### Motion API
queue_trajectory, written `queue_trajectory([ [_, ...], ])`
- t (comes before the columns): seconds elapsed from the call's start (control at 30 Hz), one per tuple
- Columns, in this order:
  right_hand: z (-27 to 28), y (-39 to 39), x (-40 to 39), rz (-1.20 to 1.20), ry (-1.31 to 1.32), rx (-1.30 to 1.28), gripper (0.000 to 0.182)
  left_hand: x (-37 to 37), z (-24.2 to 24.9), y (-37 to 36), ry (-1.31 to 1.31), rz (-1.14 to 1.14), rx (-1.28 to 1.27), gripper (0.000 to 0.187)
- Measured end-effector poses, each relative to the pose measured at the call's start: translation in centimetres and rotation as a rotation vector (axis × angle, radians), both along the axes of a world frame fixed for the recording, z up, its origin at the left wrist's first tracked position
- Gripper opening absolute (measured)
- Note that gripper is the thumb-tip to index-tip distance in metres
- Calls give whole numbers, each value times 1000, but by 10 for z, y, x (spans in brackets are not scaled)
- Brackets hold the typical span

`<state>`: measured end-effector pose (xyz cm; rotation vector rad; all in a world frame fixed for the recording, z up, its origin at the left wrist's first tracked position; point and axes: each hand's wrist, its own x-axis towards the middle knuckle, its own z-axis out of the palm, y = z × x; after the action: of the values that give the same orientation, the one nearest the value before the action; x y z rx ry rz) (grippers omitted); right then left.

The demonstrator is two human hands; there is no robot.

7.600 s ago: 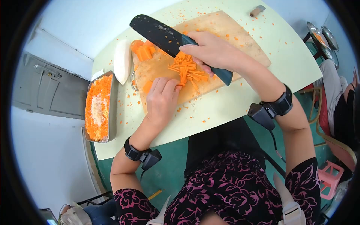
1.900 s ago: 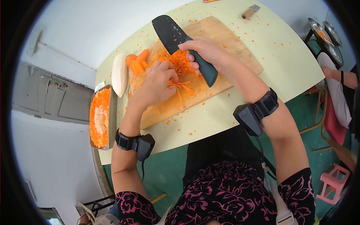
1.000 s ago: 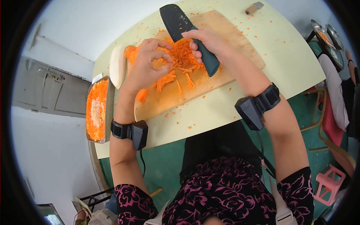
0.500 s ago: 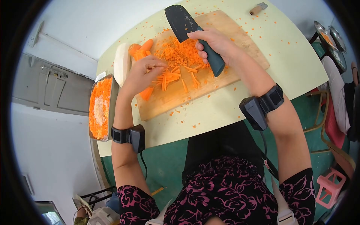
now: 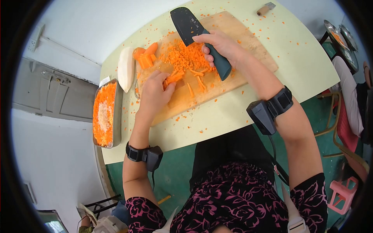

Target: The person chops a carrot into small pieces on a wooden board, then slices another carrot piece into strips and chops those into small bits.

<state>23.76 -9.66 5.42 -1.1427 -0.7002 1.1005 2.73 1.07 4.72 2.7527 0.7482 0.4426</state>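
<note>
A dark cleaver (image 5: pixel 188 25) with a green handle is gripped in my right hand (image 5: pixel 222 48), its blade raised above the far part of the wooden cutting board (image 5: pixel 233 29). My left hand (image 5: pixel 156 91) is closed round a bunch of orange carrot strips (image 5: pixel 175 77) on the board. Beyond and between my hands lies a pile of diced carrot (image 5: pixel 186 56). A few loose strips (image 5: pixel 199 82) rest near the board's middle. Cut carrot blocks (image 5: pixel 145 60) and a carrot piece (image 5: pixel 152 48) sit at the board's left side.
A peeled white radish (image 5: pixel 125 69) lies left of the board. A metal tray (image 5: pixel 117 116) of chopped orange and pale food stands at the table's left edge. A wooden-handled tool (image 5: pixel 265 9) is at the far right. A pink stool (image 5: pixel 342 196) stands on the floor.
My left hand has moved toward me and closed round the carrot strips, drawing them together. The cleaver in my right hand has barely moved.
</note>
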Motion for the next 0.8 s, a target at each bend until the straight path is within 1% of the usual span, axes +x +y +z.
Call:
queue_trajectory([
  [0.07,0,0,0,3,4,1,25,4,-6,-1,24,40,149,28],
  [0.17,1,-1,-2,-7,-1,-10,25,6,-6,-2,-81,-28,175,30],
  [0.27,4,-3,-2,-15,-9,-15,25,7,7,-4,1,-19,34,28],
  [0.37,2,-1,-2,-16,-17,-8,26,7,11,-4,-8,-23,-14,25],
  [0.47,0,0,-3,-21,-10,-8,26,9,3,-3,12,-49,108,22],
  [0.57,0,0,-3,-21,-14,-12,26,11,-1,-10,-35,-38,213,19],
  [0.67,0,0,-3,-28,-19,-19,25,11,1,-14,-20,11,168,18],
  [0.8,0,0,-2,-23,-27,3,25,13,3,-16,-99,23,133,17],
])
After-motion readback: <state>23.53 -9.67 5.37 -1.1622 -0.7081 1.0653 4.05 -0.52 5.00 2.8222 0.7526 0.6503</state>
